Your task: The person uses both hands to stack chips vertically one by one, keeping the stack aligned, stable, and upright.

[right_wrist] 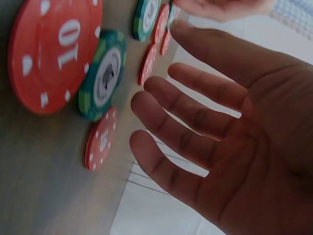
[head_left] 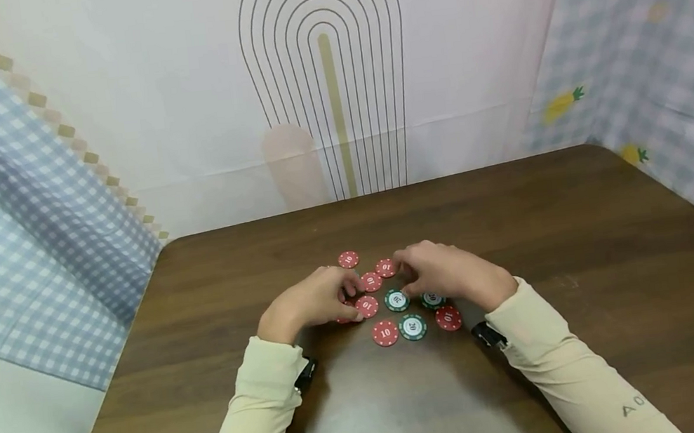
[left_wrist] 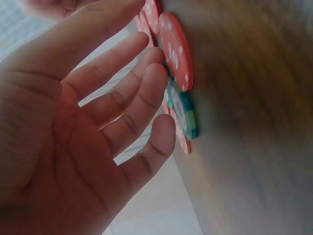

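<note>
Red poker chips marked 10 and green ones marked 20 lie flat in a loose cluster on the table. My left hand [head_left: 314, 297] is at the cluster's left side, its loosely bent fingers close to a red chip [head_left: 366, 306] and partly covering another. Above the right side, my right hand [head_left: 451, 270] has its thumb near a green chip [head_left: 397, 301] and partly hides a second green chip [head_left: 433, 300]. In the right wrist view, a large red chip [right_wrist: 55, 54] overlaps a green chip [right_wrist: 103, 76]. Neither palm holds anything in the wrist views.
Nearer my body lie a red chip [head_left: 385, 333], a green chip [head_left: 412, 327] and another red chip [head_left: 449, 318]. One red chip [head_left: 348, 259] sits farthest back. The brown wooden table [head_left: 576, 220] meets a patterned cloth [head_left: 205, 139] behind; checked cloth hangs at both sides.
</note>
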Tool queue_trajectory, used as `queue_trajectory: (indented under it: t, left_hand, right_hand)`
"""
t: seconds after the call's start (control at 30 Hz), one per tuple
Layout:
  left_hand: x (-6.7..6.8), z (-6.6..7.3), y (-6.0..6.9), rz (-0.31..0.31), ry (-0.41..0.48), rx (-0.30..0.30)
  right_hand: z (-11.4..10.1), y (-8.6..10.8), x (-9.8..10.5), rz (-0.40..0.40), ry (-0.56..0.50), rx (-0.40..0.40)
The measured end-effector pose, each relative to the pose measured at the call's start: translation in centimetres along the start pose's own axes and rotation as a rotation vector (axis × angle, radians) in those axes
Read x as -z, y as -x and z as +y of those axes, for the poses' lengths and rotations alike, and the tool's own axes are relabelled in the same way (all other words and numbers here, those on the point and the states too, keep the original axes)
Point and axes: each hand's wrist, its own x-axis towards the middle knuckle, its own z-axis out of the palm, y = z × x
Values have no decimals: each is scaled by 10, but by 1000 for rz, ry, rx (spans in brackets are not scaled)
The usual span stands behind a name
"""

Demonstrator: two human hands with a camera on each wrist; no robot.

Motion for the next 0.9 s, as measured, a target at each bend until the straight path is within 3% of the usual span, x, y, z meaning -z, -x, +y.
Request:
queue_trajectory:
  t: [0.2, 0.47, 0.9]
  left_hand:
    - [-9, 2, -3, 15, -45, -9]
    - [-14, 0, -7, 34, -31, 1]
    - [-12, -5, -5, 48, -59, -81]
  right_hand:
    - [-9, -1, -9, -57, 25, 15]
    - [-11, -1, -18, -41, 55, 3]
    - [-14, -4, -18, -59, 57, -14]
